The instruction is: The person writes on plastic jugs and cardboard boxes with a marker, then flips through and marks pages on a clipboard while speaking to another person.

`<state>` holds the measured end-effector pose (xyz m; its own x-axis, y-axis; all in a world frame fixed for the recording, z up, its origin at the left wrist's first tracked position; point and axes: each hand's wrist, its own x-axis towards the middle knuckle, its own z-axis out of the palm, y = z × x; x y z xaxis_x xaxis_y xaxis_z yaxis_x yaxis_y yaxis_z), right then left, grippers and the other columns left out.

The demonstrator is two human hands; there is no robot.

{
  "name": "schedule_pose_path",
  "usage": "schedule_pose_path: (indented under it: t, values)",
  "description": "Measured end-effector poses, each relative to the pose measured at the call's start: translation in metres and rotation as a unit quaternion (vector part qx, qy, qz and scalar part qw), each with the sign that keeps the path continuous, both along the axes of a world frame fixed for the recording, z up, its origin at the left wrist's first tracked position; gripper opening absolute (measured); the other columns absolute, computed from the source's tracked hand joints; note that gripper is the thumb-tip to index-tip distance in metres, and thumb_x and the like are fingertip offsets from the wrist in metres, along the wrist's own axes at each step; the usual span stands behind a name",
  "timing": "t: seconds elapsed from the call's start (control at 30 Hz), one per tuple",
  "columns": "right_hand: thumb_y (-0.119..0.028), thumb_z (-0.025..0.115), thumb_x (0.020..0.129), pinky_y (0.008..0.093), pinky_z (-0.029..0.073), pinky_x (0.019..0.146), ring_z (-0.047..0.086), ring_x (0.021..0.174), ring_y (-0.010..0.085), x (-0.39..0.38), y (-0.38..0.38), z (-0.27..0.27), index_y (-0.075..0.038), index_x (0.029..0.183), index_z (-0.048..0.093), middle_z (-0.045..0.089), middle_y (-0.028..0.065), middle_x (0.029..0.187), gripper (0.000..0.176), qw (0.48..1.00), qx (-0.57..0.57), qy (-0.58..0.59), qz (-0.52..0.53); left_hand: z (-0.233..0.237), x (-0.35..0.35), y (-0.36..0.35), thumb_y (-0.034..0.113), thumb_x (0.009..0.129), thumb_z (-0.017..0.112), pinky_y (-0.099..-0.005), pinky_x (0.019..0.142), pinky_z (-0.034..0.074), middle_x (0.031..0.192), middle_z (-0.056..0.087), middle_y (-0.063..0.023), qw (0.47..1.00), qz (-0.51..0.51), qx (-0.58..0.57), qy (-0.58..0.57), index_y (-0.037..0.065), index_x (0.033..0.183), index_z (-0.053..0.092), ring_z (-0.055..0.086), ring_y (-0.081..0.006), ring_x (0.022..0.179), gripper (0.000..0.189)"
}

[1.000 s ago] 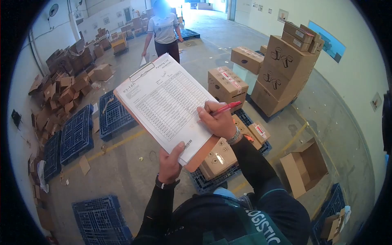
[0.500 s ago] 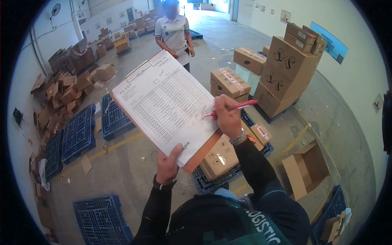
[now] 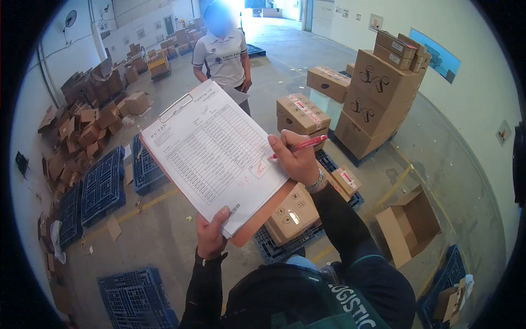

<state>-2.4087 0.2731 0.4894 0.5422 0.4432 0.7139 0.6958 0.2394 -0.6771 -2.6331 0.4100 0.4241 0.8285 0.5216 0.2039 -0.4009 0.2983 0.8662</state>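
Note:
A brown clipboard [image 3: 264, 211] carries a stack of white papers, and the top sheet [image 3: 213, 148] is a printed packing list under a metal clip. My left hand [image 3: 211, 233] grips its lower edge, thumb on top of the paper. Between the fingers of my right hand [image 3: 296, 158] is a red pen [image 3: 310, 143], its tip close to the right side of the sheet. Red marks, one of them boxed, show near the lower right of the printed table.
A person [image 3: 223, 60] in a light shirt stands beyond the clipboard. Tall stacked cartons [image 3: 378, 93] are at the right, an open carton [image 3: 408, 226] below them. Blue pallets [image 3: 104, 186] and a heap of cardboard [image 3: 90, 123] lie at the left.
The clipboard and both hands have shifted slightly left and down in view. The pen tip has moved up off the red marks, which now show a boxed scribble. The other person appears closer.

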Motion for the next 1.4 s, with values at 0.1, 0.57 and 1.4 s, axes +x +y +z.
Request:
schedule_pose_path:
  t: [0.1, 0.57, 1.4]
  values:
    - [-0.015, 0.063, 0.098, 0.0277, 0.030, 0.046, 0.034, 0.052, 0.0048, 0.003, -0.001, -0.005, -0.003, 0.062, 0.044, 0.042, -0.0012, 0.054, 0.042, 1.000, -0.025, -0.011, 0.003, 0.001, -0.001, -0.004, 0.008, 0.092, 0.062, -0.0334, 0.097, 0.048, 0.127, 0.062, -0.0161, 1.000, 0.004, -0.005, -0.002, -0.008, 0.134, 0.050, 0.062, -0.0225, 0.112, 0.047]
    - [-0.017, 0.066, 0.098, 0.0269, 0.031, 0.047, 0.040, 0.051, 0.0043, 0.014, 0.000, -0.002, -0.002, 0.062, 0.047, 0.045, 0.0004, 0.053, 0.044, 0.998, -0.021, -0.051, -0.018, 0.004, 0.002, -0.013, 0.007, 0.090, 0.062, -0.0330, 0.096, 0.049, 0.126, 0.062, -0.0174, 1.000, 0.023, -0.008, -0.007, -0.008, 0.134, 0.049, 0.063, -0.0226, 0.110, 0.048]
    - [-0.036, 0.036, 0.110, 0.0266, 0.047, 0.091, 0.060, 0.102, 0.0113, -0.011, -0.021, -0.012, 0.001, 0.125, 0.061, 0.068, 0.0084, 0.110, 0.047, 0.946, -0.068, 0.290, 0.128, -0.005, -0.009, 0.013, 0.007, 0.092, 0.064, -0.0323, 0.100, 0.046, 0.133, 0.059, -0.0165, 0.997, 0.001, 0.071, 0.030, -0.007, 0.140, 0.044, 0.060, -0.0223, 0.116, 0.054]
